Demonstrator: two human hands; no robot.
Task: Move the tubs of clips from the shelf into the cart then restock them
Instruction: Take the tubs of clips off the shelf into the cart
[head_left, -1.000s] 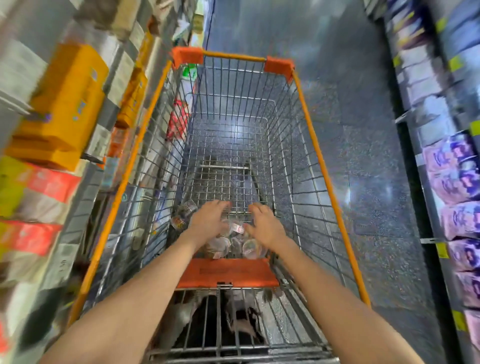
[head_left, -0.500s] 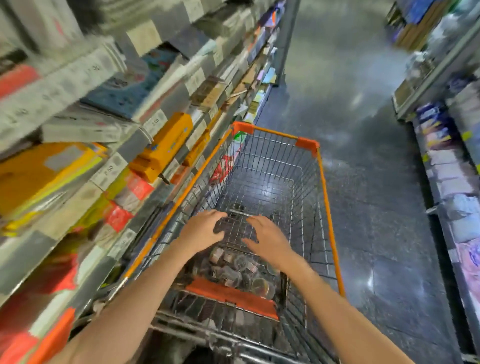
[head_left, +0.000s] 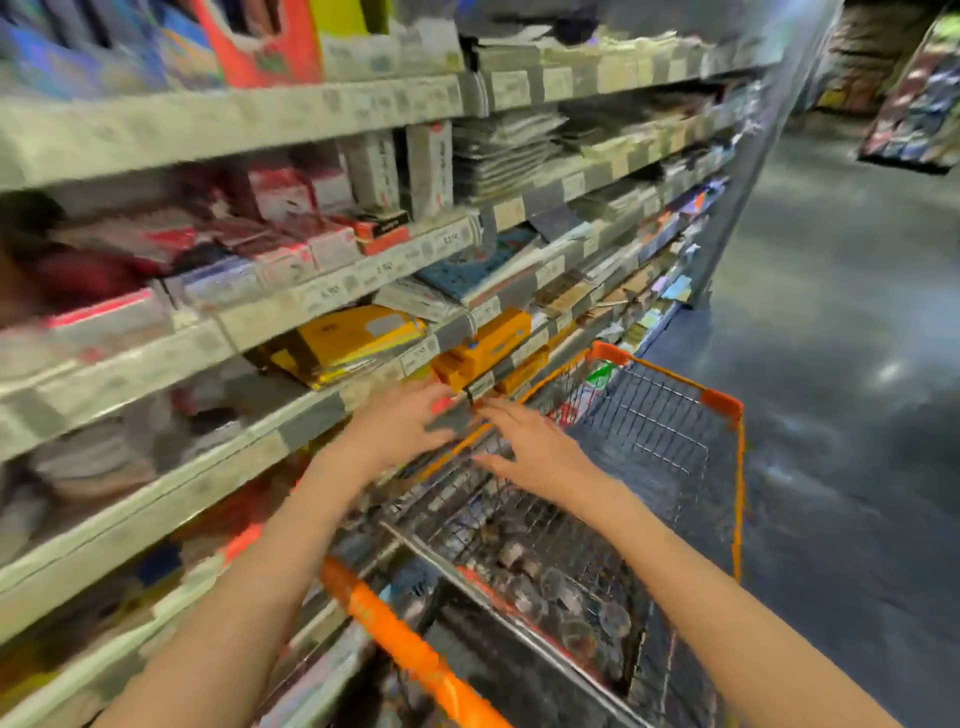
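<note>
While several clear tubs of clips (head_left: 558, 587) lie heaped in the near end of the cart (head_left: 724, 405), both hands are lifted out toward the shelf (head_left: 311, 415) on the left, empty and with fingers spread loose: the left hand (head_left: 402, 423) against the shelf's grey edge strip, the right hand (head_left: 535, 449) just beside it over the cart's left rim. Judging by that, the loading half seems well along or finished, though blur hides whether more tubs sit on the shelf. Restocking appears not yet begun.
</note>
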